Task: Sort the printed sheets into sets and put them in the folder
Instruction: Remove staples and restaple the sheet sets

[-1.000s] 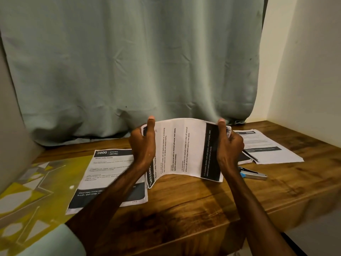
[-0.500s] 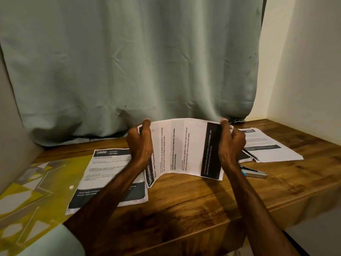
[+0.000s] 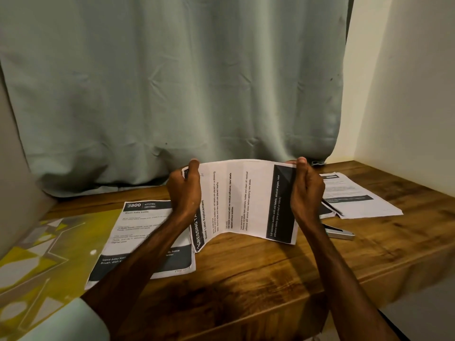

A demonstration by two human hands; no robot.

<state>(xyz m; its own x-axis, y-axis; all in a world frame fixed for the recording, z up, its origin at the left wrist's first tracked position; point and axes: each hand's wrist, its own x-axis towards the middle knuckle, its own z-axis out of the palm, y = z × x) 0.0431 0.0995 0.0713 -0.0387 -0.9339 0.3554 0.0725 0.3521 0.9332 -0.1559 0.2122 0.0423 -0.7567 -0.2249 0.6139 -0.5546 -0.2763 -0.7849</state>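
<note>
Now that both thumbs have curled over the top edge, the left hand and right hand each keep a pinching grip on the bowed sheets, standing on the worktop between the grips; squaring looks nearly done, filing next.

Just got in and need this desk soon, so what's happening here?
A person grips a bowed printed sheet headed Bottle Label Replacement by its two ends, left hand and right hand, its text running sideways. A 3800 Kitchen sheet lies flat on the wooden table to the left; a stack lies to the right, beside a stapler.
</note>
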